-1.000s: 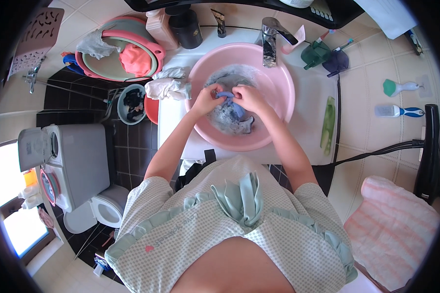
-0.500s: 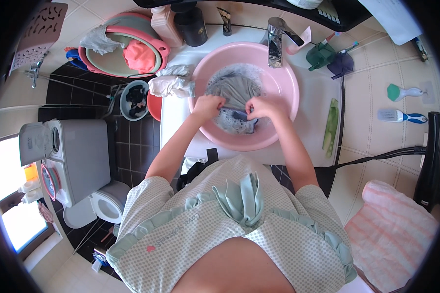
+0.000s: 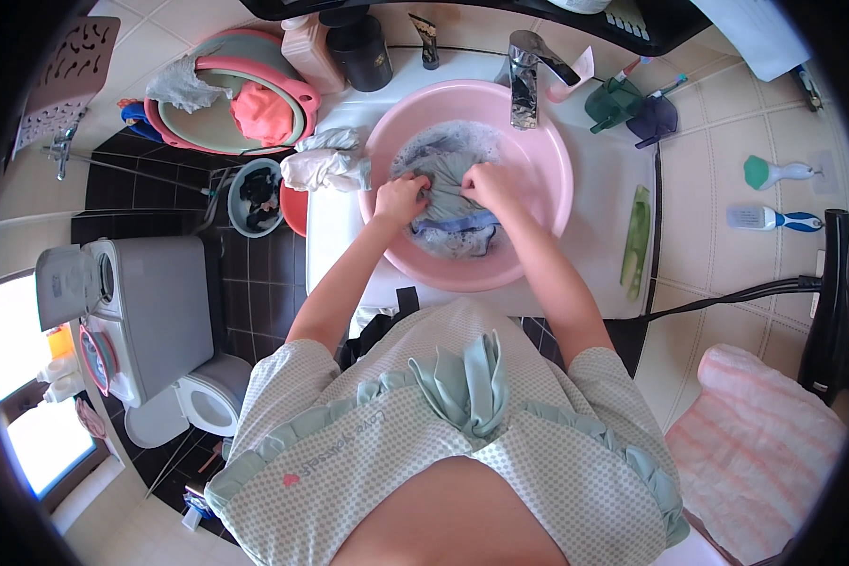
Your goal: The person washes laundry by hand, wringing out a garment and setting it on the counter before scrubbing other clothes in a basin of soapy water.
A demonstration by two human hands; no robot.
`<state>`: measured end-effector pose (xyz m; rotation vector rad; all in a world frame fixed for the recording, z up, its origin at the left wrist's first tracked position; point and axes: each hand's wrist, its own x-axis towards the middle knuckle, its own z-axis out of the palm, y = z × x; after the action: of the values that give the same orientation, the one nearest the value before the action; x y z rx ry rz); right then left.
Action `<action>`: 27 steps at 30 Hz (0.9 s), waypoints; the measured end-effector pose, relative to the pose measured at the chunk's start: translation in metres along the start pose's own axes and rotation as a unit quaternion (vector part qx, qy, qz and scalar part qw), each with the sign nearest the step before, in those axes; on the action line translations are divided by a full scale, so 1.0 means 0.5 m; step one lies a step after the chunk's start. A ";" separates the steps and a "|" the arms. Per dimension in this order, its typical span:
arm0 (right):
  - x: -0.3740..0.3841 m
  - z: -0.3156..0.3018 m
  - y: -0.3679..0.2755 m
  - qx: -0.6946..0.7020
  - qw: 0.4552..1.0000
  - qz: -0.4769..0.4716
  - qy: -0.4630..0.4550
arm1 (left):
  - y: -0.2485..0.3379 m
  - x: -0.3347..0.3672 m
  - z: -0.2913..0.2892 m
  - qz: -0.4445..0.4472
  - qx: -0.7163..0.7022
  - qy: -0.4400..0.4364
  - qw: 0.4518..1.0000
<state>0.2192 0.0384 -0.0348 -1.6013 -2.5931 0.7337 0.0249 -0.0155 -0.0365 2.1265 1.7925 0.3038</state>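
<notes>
A round pink basin (image 3: 544, 203) sits in front of me, with sudsy water and a wet grey garment (image 3: 450, 184) in it. The garment has a bluish-purple edge that lies toward me in the foam. My left hand (image 3: 403, 199) grips the cloth at the basin's left side, fingers closed on it. Opposite, my right hand (image 3: 489, 186) pinches the same cloth, a short gap from the left. The fingertips of both hands are partly hidden by the fabric. The chrome faucet (image 3: 524, 90) hangs over the basin's far rim.
Wrung white cloths (image 3: 324, 170) lie left of the basin on the white counter (image 3: 602, 255). Bottles and a black canister (image 3: 360, 57) stand behind. Green and purple toothbrush cups (image 3: 613, 102) and a green comb (image 3: 636, 241) are at right. Farther left are stacked basins (image 3: 309, 94) and a bucket (image 3: 256, 229).
Both hands have shifted slightly away from me, and the right also moved left. The grey cloth has bunched between them, with its bluish edge now below the hands.
</notes>
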 end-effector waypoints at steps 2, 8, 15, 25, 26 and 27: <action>0.003 -0.016 0.012 0.064 0.998 0.000 0.014 | -0.019 0.000 0.003 -0.009 -0.021 -0.028 0.999; -0.009 -0.068 0.002 0.194 0.978 0.003 0.079 | -0.015 0.003 -0.049 -0.126 -0.150 -0.061 0.979; -0.016 -0.089 -0.012 0.285 0.943 -0.012 0.171 | -0.021 0.037 -0.026 -0.125 -0.510 0.046 0.850; 0.029 -0.023 0.028 0.225 0.959 0.103 -0.140 | -0.035 0.072 0.030 -0.071 -0.212 -0.030 0.974; 0.037 -0.009 0.033 0.215 0.964 0.111 -0.109 | -0.029 0.078 0.030 -0.083 -0.130 -0.051 0.987; 0.040 -0.009 0.020 0.225 0.961 0.135 -0.087 | -0.031 0.082 0.035 -0.084 -0.130 -0.051 0.987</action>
<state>0.2190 0.0604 -0.0394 -1.8083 -2.0971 1.4195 0.0248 0.0246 -0.0608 1.7703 1.7540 0.3564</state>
